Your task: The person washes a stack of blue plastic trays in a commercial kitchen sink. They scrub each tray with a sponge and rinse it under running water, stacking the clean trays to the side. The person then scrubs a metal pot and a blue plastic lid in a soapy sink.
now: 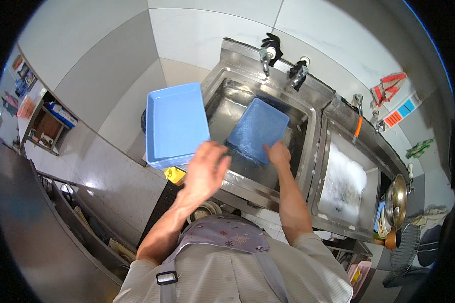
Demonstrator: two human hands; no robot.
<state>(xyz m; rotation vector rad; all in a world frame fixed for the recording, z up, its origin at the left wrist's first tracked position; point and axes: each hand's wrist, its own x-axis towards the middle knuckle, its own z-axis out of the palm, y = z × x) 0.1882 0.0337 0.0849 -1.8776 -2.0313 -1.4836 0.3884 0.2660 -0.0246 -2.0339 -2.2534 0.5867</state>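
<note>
In the left basin of a stainless steel sink (311, 113), a blue plastic tray (261, 121) lies tilted in clear water. My right hand (278, 154) grips its near right corner at the water. To the left, a stack of blue rectangular trays (176, 121) rests at the sink's left edge, the top one facing up. My left hand (208, 170) hovers near that stack's near right corner, fingers loosely curled and apart, a little blurred, holding nothing that I can see.
White foam (343, 178) fills much of the right basin. Two taps (266, 60) with black gloves hang over the left basin; a tap with an orange hose (358, 128) is at the right. Metal bowls (396, 200) stand at the far right. A yellow container (174, 175) sits below the stack.
</note>
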